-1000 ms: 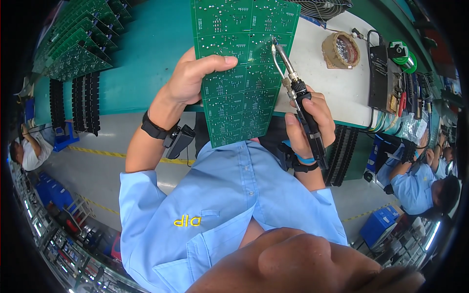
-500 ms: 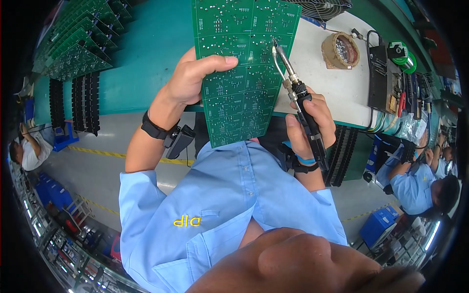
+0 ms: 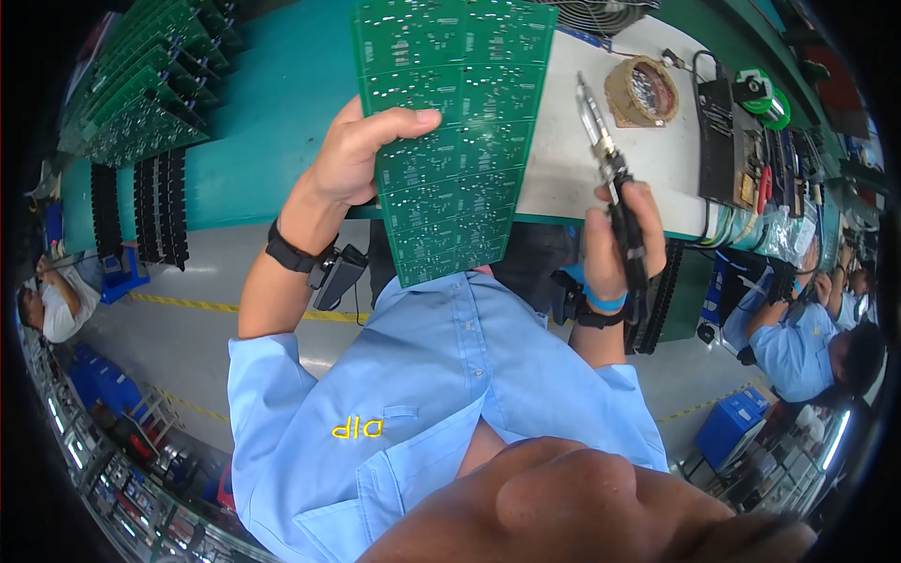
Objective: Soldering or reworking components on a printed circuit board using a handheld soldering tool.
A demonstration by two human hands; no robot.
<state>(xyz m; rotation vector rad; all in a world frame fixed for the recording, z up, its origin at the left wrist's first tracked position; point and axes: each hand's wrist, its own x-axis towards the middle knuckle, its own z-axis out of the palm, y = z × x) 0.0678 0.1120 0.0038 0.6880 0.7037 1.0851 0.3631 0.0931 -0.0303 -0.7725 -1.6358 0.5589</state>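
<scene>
left hand (image 3: 352,159): fingers closed on left edge of green circuit panel (image 3: 446,141), held up over worktop (image 3: 572,159) | panel: thin, stiff, light, likely fragile — I grip bare edges only | right hand (image 3: 615,249): fingers wrapped round soldering iron (image 3: 610,192), tip clear of panel

- A large green circuit board (image 3: 446,141), a panel of repeated rectangular sections dotted with silvery solder points, is being held up off the tabletop, its left edge gripped.
- A soldering iron (image 3: 610,183) with a black handle and shiny metal tip is pointing up, just right of the board, not touching it.
</scene>
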